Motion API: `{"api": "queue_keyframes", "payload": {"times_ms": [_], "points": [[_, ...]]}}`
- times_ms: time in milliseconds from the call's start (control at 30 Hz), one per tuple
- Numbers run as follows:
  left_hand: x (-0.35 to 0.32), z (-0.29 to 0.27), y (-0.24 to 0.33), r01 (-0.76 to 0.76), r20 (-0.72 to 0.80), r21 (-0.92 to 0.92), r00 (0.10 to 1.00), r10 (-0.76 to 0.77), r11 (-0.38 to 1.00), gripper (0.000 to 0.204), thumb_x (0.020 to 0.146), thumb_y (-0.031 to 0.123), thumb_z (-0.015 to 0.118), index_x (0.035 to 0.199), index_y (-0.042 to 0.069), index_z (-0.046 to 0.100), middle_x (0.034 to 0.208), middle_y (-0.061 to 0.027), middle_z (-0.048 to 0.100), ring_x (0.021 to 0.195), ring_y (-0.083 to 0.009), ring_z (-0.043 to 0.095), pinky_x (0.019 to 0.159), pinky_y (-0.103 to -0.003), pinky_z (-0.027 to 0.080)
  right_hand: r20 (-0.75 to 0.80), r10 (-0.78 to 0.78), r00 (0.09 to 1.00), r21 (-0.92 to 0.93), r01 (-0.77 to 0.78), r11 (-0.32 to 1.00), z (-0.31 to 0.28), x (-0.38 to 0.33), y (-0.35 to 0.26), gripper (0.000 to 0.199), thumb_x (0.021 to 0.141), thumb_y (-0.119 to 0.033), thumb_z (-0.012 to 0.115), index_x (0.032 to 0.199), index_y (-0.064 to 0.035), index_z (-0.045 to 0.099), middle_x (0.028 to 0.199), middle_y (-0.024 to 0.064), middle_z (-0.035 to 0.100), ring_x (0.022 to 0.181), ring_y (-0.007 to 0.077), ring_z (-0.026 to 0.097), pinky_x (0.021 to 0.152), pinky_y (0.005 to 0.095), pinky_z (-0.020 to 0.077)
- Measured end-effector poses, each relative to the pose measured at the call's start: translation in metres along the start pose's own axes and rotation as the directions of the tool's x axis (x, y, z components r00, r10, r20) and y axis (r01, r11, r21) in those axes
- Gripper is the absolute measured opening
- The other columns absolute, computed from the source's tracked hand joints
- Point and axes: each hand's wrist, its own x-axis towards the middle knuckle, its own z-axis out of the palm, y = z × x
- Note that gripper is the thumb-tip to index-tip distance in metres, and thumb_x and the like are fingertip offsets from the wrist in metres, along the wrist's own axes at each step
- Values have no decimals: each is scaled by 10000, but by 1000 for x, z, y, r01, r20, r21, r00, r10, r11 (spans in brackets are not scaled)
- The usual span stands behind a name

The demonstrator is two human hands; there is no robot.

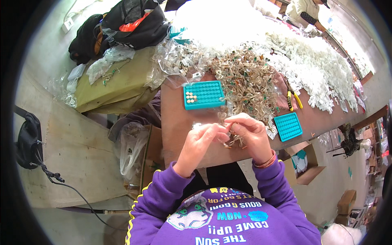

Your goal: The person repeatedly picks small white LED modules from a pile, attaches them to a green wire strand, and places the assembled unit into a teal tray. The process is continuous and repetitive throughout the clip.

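Observation:
Close together over the near edge of the brown table (179, 126), my left hand (201, 141) and my right hand (254, 136) pinch a small tan stringy piece (233, 141). Fingers hide most of it, and its exact kind is too small to tell. Just beyond them stands a teal tray (210, 105) with rows of small hollows. Several round, pale button-like pieces (190, 97) sit in its left hollows. A big heap of similar tan stringy pieces with green bits (249, 81) lies beyond my right hand. Another teal tray (288, 126) rests to its right.
Yellow-and-black pliers (292, 101) lie right of the heap. White tagged pieces (314, 65) cover the far right, with clear plastic bags (175, 61) at the far left. A cardboard box (306, 167) stands below the table's right side. Another person (304, 12) works at the far right.

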Motion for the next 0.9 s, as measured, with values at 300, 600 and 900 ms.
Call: {"api": "queue_keyframes", "payload": {"times_ms": [300, 600, 900], "points": [[-2, 12, -19, 167, 157, -487, 982, -103, 858, 322, 980, 271, 572, 1196, 33, 600, 966, -34, 643, 807, -111, 642, 733, -253, 521, 265, 54, 963, 323, -142, 936, 2, 3, 10, 238, 978, -146, 519, 1112, -18, 668, 1362, 87, 500, 766, 93, 579, 737, 258, 486], [-6, 20, -24, -52, -116, -465, 993, -3, 884, 190, 927, 140, 649, 1077, 25, 637, 1016, -54, 672, 898, -128, 647, 785, -285, 546, 92, 200, 976, 337, -219, 916, 22, -9, 1, 327, 993, -187, 514, 1253, -6, 594, 1219, 71, 623, 1087, 122, 575, 903, 277, 469], [-8, 15, -27, -95, -162, -388, 986, 34, 917, 177, 908, 94, 662, 1055, -5, 651, 969, -57, 669, 864, -129, 636, 797, -280, 531, 145, 240, 960, 403, -279, 872, 25, -13, 0, 385, 998, -211, 504, 1317, 3, 533, 1299, 87, 575, 1143, 139, 550, 959, 302, 448]]}}
